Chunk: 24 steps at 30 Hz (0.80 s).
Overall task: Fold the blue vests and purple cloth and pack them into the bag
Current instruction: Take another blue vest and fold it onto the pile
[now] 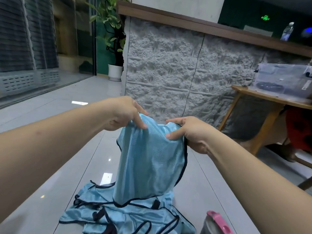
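I hold a light blue mesh vest (150,162) with dark trim up in front of me, and it hangs down to the floor. My left hand (125,114) pinches its top left edge. My right hand (190,132) grips its top right edge. Both hands are close together at the top of the cloth. Below it, a pile of more blue vests (128,215) lies crumpled on the grey tiled floor. A grey bag with a pink handle (217,223) shows at the bottom right edge, partly cut off. No purple cloth is in view.
A rough grey stone counter wall (185,70) rises straight ahead. A wooden table (263,98) with a clear plastic box (283,80) stands at the right. A potted plant (114,65) sits at the wall's left corner. Glossy floor tiles stretch to the left.
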Tool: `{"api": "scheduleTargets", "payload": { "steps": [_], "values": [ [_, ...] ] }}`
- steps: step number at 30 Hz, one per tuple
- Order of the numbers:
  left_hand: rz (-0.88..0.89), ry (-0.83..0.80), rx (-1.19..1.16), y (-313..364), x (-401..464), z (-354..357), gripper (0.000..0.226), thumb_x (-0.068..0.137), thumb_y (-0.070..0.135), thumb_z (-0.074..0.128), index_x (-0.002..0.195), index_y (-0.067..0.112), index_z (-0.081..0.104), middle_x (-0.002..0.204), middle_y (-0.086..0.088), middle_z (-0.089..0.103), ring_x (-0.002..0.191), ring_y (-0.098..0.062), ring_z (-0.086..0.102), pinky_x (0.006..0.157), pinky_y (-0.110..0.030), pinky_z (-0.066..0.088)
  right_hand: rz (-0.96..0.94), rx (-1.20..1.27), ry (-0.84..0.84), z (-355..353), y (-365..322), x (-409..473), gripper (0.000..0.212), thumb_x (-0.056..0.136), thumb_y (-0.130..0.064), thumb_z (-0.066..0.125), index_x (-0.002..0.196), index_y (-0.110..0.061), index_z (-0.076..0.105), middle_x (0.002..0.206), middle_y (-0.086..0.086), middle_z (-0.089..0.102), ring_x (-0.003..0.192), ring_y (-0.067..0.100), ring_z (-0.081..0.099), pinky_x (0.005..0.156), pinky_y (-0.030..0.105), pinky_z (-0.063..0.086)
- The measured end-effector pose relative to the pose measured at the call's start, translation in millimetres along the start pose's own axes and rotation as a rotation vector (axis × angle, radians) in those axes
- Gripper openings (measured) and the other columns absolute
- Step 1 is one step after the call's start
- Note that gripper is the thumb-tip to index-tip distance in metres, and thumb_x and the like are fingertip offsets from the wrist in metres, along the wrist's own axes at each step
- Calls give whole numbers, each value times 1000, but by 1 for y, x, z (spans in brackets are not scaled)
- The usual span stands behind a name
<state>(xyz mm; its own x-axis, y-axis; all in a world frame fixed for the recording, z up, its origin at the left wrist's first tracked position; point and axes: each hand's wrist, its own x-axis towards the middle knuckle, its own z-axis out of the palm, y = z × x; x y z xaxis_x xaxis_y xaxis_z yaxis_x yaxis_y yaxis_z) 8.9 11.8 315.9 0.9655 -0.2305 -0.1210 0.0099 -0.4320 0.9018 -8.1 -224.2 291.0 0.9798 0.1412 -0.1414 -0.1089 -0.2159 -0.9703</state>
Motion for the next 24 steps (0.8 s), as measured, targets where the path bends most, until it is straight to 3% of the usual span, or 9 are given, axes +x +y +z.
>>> {"api": "scheduleTargets", "payload": {
  "steps": [2, 7, 10, 11, 15, 18, 20, 22, 24],
  "values": [
    [53, 87, 192, 1, -3, 2, 50, 73, -11, 84, 117, 11, 74, 102, -17, 75, 99, -33, 72, 94, -39, 59, -35, -107, 33, 0, -3, -2, 65, 71, 18, 83, 130, -4, 67, 102, 14, 80, 94, 30, 78, 76, 35, 63],
    [148, 191, 603, 8, -10, 9, 50, 79, 3, 86, 124, 20, 71, 114, -10, 67, 97, -31, 66, 86, -37, 58, -104, -489, 164, -1, -7, -4, 60, 63, -7, 99, 119, -16, 78, 97, 5, 80, 86, 24, 77, 82, 35, 64],
    [150, 192, 777, 9, -12, 6, 42, 85, 9, 81, 126, 20, 72, 117, -12, 67, 99, -34, 66, 79, -34, 55, -158, -613, 220, -4, -7, -6, 23, 73, -15, 94, 94, -14, 84, 75, 2, 70, 60, 13, 53, 53, 21, 45],
    [143, 186, 801, 8, -12, 3, 39, 87, 11, 79, 124, 20, 73, 114, -12, 68, 98, -34, 66, 77, -33, 54, -167, -606, 234, -6, -8, -6, 16, 76, -16, 92, 89, -13, 84, 73, 9, 69, 59, 13, 50, 52, 21, 41],
    [166, 189, 799, 8, -11, -5, 14, 89, 21, 78, 102, 17, 78, 93, -7, 69, 86, -29, 63, 68, -32, 48, -173, -483, 255, -14, -11, -9, 6, 83, -14, 87, 87, -14, 83, 93, 12, 79, 81, 19, 71, 75, 31, 54],
    [161, 214, 719, 11, -11, -10, 16, 87, 27, 79, 88, 11, 76, 85, -10, 64, 75, -28, 55, 65, -32, 43, -175, -261, 194, -14, -11, -10, 10, 93, -6, 75, 100, -9, 81, 100, 9, 81, 100, 29, 76, 93, 41, 59],
    [143, 208, 540, 12, -11, -16, 25, 84, 30, 84, 88, 7, 77, 88, -13, 69, 82, -30, 60, 71, -35, 46, -146, -13, 129, -14, -10, -11, 19, 99, -3, 64, 115, -5, 75, 111, 14, 79, 109, 34, 74, 101, 45, 58],
    [143, 147, 170, 13, -13, -19, 31, 79, 23, 86, 99, 1, 77, 100, -18, 76, 93, -32, 70, 87, -42, 55, -93, 246, 68, -13, -6, -10, 26, 104, -4, 55, 125, -3, 70, 119, 17, 77, 115, 36, 72, 102, 45, 57],
    [111, 67, -266, 9, -14, -18, 40, 72, 20, 83, 105, -1, 75, 104, -18, 78, 90, -26, 75, 88, -39, 61, -42, 418, 14, -9, 0, -8, 30, 106, -8, 51, 131, -2, 66, 123, 18, 75, 117, 35, 71, 101, 46, 56]
  ]
}}
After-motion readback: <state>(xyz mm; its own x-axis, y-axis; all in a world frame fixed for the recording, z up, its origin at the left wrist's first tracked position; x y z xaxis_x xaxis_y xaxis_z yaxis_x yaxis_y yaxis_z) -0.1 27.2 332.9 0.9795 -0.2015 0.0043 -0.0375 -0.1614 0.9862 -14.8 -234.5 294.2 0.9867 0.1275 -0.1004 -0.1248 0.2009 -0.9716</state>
